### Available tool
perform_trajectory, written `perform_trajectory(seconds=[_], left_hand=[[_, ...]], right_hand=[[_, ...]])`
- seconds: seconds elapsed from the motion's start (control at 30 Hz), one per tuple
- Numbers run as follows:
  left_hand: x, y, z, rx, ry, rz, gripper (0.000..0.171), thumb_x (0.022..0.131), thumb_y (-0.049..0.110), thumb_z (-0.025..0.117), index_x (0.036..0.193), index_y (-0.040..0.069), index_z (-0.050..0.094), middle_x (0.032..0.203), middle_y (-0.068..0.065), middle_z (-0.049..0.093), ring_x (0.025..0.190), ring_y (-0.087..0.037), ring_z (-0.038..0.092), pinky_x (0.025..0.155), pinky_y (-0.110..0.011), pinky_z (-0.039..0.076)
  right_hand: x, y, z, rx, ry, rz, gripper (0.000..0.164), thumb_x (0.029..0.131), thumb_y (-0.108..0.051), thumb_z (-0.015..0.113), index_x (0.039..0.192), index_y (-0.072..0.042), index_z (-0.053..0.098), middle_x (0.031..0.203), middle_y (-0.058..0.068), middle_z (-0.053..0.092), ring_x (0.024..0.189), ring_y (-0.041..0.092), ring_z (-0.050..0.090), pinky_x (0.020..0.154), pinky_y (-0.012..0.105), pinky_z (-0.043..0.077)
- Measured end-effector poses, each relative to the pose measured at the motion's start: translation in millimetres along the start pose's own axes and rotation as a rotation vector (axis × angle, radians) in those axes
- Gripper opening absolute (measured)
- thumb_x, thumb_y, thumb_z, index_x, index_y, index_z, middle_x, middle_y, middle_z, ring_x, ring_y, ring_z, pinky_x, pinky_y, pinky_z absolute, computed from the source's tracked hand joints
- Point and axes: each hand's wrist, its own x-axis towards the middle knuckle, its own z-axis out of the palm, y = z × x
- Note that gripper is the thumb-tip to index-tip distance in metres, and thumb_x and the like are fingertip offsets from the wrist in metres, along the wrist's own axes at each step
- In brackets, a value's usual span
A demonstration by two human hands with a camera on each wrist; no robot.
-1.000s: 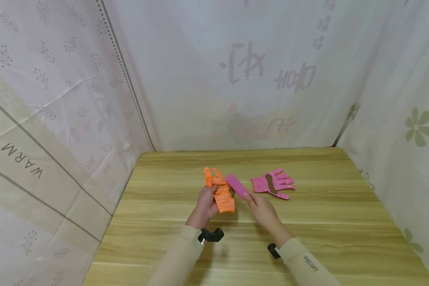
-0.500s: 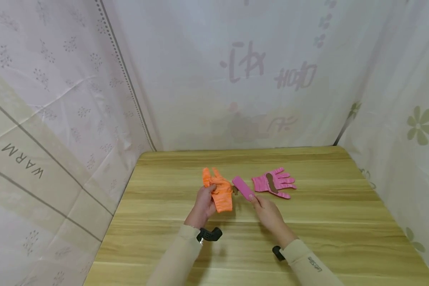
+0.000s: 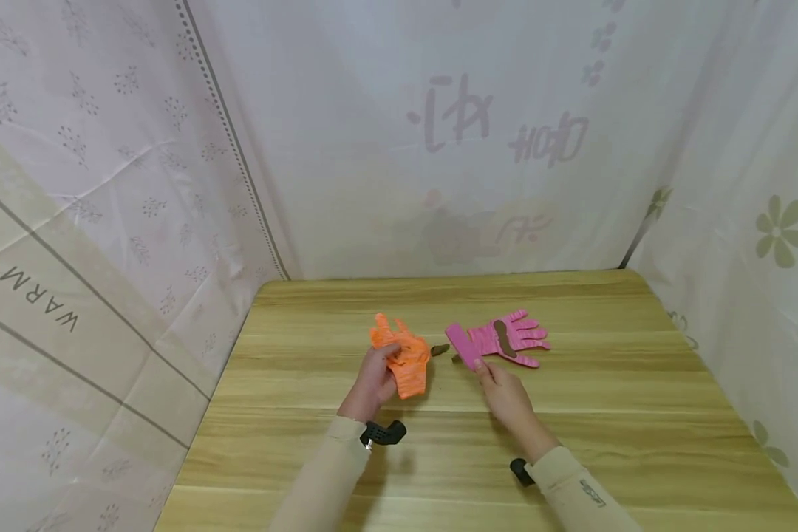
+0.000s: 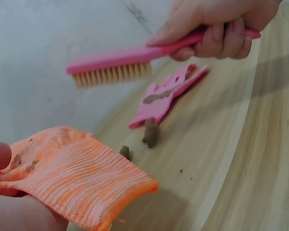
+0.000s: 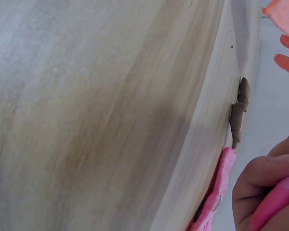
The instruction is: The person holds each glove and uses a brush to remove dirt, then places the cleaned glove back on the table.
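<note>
The left hand (image 3: pixel 375 373) pinches the orange glove (image 3: pixel 408 366) with thumb and fingers, holding it above the table (image 3: pixel 572 458), left of the middle between the side edges. The glove is a soft ribbed knit, streaked in paler orange, with its limp cuff hanging toward the front. Brown stains (image 4: pixel 29 161) mark the knit beside the thumb.

The right hand (image 3: pixel 505 395) has its fingers curled firmly round the slim handle of the pink brush (image 3: pixel 462 346). The brush has a smooth, flat-backed, rounded head, raised off the table, with short, pale, straight bristles (image 4: pixel 111 74) in even rows facing down, apart from the orange glove.

The pink glove (image 3: pixel 525 336) lies flat toward the table's back edge, right of the middle, its knitted fingers spread toward the right edge. A smooth, wavy brown strip (image 3: pixel 505 338) crosses it, and its cuff is just beside the brush head.

Between the gloves lie stubby, matte brown lumps (image 3: pixel 440 349); whether the nearer one touches the pink cuff cannot be told. Tiny dark crumbs (image 4: pixel 181 171) dot the wood-grained surface. Behind the back edge hangs creased, printed pale cloth (image 3: pixel 386 148).
</note>
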Motion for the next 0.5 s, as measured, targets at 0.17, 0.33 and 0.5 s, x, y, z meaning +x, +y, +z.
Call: perform_trajectory(seconds=[0.17,0.33,0.5], left_hand=[[7.9,-2.5,-9.9,0.030,0.004,-0.015,0.041,0.101,0.001,0.045,0.142,0.004,0.039,0.119,-0.003,0.058,0.116,-0.018,0.058,0.101,-0.036,0.049],[14.2,-6.8,-24.2,0.094,0.009,-0.050,0.045,0.100,-0.002,0.043,0.143,0.008,0.038,0.129,-0.006,0.053,0.121,-0.020,0.052,0.106,-0.039,0.044],[16.9,-10.8,-38.4,0.164,0.097,-0.036,0.050,0.101,-0.002,0.040,0.149,0.003,0.031,0.139,-0.012,0.046,0.121,-0.022,0.048,0.103,-0.038,0.045]], right_hand=[[-1.9,3.8,-3.0,0.022,-0.001,0.005,0.067,0.108,-0.055,0.030,0.122,0.000,0.065,0.105,0.016,0.069,0.103,0.033,0.064,0.088,0.051,0.052],[-4.4,6.2,-7.3,0.041,-0.028,0.028,0.073,0.108,-0.056,0.027,0.140,0.003,0.054,0.136,0.026,0.061,0.130,0.046,0.054,0.107,0.060,0.043],[-4.7,9.5,-10.3,0.028,-0.020,0.038,0.070,0.108,-0.053,0.030,0.144,0.003,0.051,0.119,0.028,0.065,0.115,0.043,0.061,0.099,0.055,0.049]])
